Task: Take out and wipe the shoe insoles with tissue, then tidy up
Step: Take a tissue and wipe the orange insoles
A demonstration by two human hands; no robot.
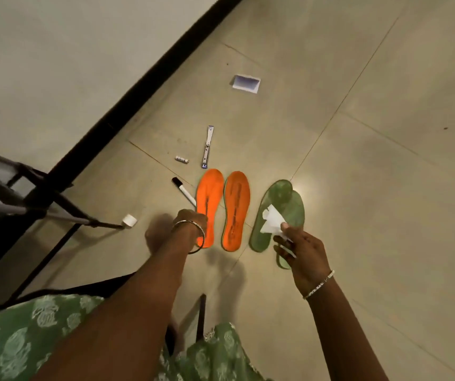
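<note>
Evidently wiping: right hand [300, 251] pinches tissue [271, 220]; left hand [190, 221], grip hidden, meets nine-o'clock orange insole [210, 193], which likely needs lifting next.

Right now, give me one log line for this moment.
left hand: on left orange insole, grip hidden | right hand: pinches tissue over green insoles

The left orange insole [210, 193] and right orange insole [236, 207] lie flat side by side, toes far. Right of them, green insoles [282, 204] overlap, a crumpled white tissue [271, 224] over them.

orange insoles [236, 210], marker [184, 192] on tiled floor [358, 188]
</note>
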